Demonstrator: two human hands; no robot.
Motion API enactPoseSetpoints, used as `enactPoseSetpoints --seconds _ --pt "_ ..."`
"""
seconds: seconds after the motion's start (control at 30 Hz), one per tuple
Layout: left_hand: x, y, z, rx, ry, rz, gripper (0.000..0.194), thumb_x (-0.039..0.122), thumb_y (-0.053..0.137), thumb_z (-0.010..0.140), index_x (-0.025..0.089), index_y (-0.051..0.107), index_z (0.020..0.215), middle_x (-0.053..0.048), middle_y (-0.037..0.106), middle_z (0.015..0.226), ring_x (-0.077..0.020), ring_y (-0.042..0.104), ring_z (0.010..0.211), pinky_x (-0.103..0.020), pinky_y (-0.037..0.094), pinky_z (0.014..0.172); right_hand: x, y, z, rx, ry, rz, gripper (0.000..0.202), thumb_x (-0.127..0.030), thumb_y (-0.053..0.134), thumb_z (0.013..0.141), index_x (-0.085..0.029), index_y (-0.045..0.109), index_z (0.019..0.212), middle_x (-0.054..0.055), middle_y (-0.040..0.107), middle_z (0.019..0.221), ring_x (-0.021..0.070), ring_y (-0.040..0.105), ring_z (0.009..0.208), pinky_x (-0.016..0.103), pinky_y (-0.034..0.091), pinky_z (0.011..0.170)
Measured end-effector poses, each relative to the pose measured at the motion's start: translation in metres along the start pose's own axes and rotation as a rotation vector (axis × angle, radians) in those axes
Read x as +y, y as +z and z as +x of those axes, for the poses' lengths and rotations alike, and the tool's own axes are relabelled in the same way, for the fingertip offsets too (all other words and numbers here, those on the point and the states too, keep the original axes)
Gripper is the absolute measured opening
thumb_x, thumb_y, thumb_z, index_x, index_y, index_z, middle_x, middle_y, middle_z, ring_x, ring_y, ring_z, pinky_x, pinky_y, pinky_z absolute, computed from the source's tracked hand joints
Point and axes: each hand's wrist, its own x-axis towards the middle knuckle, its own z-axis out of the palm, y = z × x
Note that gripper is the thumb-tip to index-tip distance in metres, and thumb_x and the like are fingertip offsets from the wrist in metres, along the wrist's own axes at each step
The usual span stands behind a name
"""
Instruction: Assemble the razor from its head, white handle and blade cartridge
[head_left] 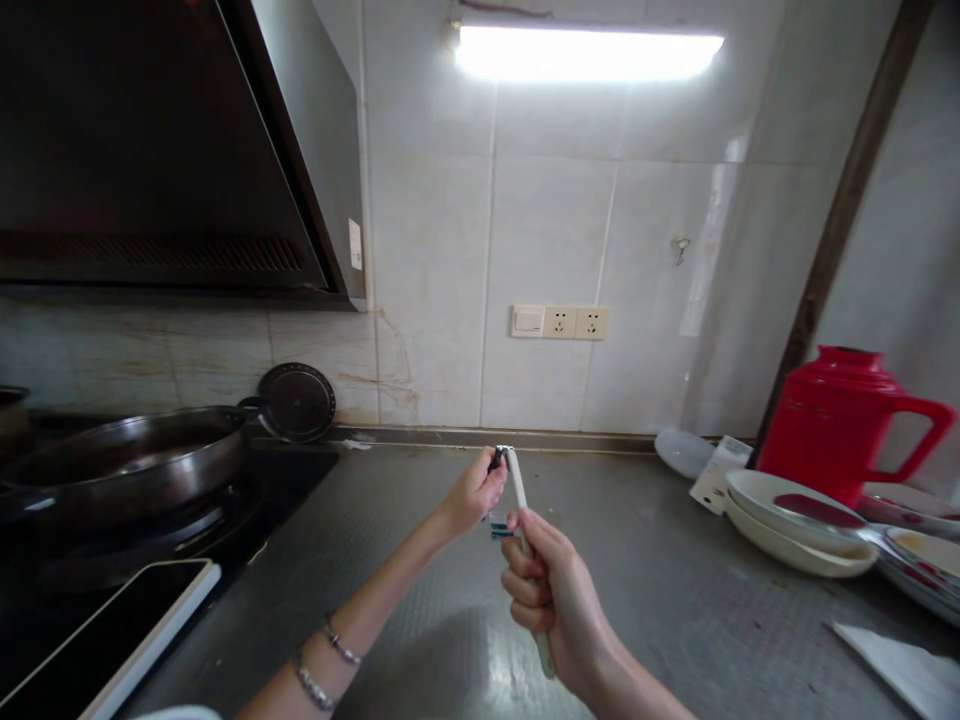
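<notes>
My right hand (551,595) is wrapped round a slim, slightly curved off-white handle (517,485), which slants up and to the left. A small bright head shows at the handle's top end, too small to make out its kind. Just left of that end, my left hand (476,492) pinches a small dark piece (496,458), close to the head; whether the two are joined I cannot tell. Behind the right fingers, a small clear item with blue-green stripes (501,530) lies on the grey metal counter (420,620), partly hidden.
To the left stand a steel pan (142,460) on the black stove, a round dark disc (297,402) against the wall, and a phone (112,640). On the right are a red thermos jug (832,425), stacked plates (795,520) and white paper (907,665). A range hood (315,150) overhangs the left.
</notes>
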Motion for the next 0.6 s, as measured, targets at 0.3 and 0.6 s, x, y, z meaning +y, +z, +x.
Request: enactPoseSetpoints --seconds 0.3,0.6 --pt "0.0 0.001 0.001 0.0 0.022 -0.052 0.032 0.049 0.044 0.082 0.018 0.036 0.08 0.008 0.033 0.056 -0.0036 0.031 0.043 -0.017 0.026 0.042 0.002 0.0 -0.002 -0.022 0.022 0.061 0.035 -0.047 0.063 0.069 -0.022 0.039 0.074 -0.012 0.018 0.046 0.0014 0.004 0.038 0.012 0.002 0.032" --pt "0.006 -0.006 0.006 -0.003 -0.16 -0.283 0.031 0.042 0.055 0.076 0.019 0.035 0.077 0.008 0.038 0.057 -0.0045 0.037 0.042 -0.017 0.035 0.038 -0.043 0.0 0.004 -0.032 -0.521 -0.303 0.025 -0.044 0.056 0.077 -0.022 0.055 0.089 -0.007 0.032 0.053 0.0051 0.022 0.041 0.017 0.017 0.036"
